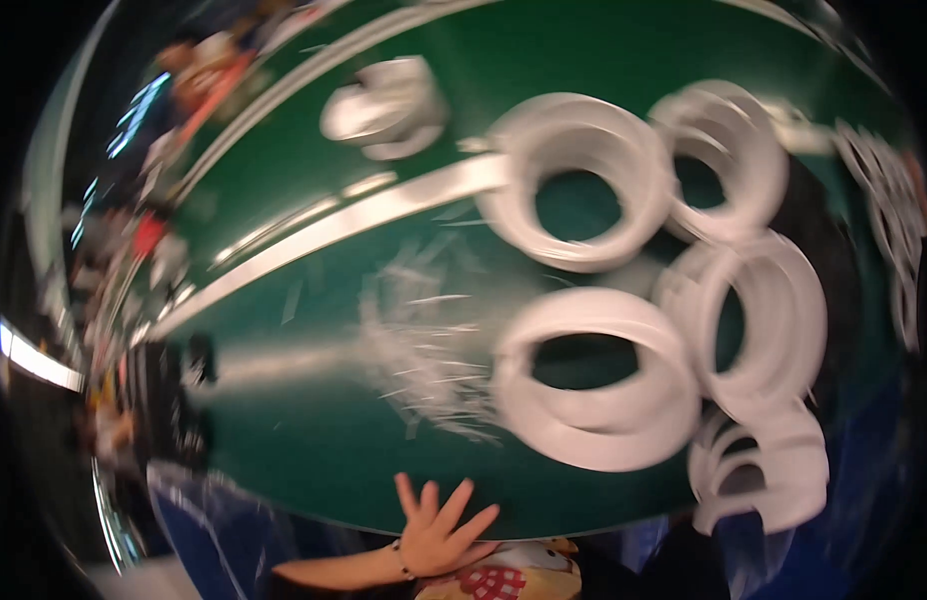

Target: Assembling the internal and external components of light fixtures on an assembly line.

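Observation:
At the table's near edge, my left hand (442, 535) has its fingers spread and holds nothing. A bracelet circles its wrist. Beyond it on the green table (314, 440) stand several white ring-shaped plastic parts. The nearest ring (619, 435) lies up and to the right of my fingers. Behind it is another round ring (574, 255), with a further ring (769, 190) beside that one. A ring on the right (799, 320) appears tilted and touches its neighbours. My right hand does not show.
Thin pale strips (424, 340) lie scattered mid-table. A pale straight bar (324, 222) crosses toward the rings. A blurred white piece (384, 105) rests beyond it. A cut-out white part (784, 485) stands at the near right. Blurred people (199, 85) appear far left.

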`<control>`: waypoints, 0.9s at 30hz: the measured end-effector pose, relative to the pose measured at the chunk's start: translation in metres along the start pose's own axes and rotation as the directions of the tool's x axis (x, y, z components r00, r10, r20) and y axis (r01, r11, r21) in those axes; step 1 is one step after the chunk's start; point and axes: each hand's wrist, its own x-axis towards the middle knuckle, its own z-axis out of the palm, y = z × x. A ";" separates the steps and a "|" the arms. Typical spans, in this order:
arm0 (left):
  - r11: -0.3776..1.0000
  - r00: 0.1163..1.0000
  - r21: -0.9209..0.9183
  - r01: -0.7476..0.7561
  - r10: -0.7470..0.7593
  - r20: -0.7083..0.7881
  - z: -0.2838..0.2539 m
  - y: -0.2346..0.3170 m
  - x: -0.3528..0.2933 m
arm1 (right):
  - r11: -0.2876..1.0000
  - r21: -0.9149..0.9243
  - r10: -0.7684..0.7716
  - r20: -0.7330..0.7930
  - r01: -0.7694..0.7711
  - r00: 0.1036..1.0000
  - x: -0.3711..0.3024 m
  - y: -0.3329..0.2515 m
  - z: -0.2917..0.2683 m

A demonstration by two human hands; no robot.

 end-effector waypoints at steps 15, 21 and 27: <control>0.997 0.994 0.019 0.068 -0.066 -0.092 -0.001 0.007 0.006 | 0.553 0.760 -0.339 0.580 -0.342 0.741 -0.079 -0.273 0.225; 0.993 0.989 -0.115 0.027 -0.043 -0.144 -0.004 0.003 -0.004 | 0.404 0.733 -0.404 0.680 -0.547 0.612 -0.110 -0.332 0.218; 0.961 0.988 -0.274 -0.033 -0.009 -0.153 -0.010 -0.003 -0.016 | 0.275 0.666 -0.366 0.740 -0.694 0.565 -0.135 -0.353 0.165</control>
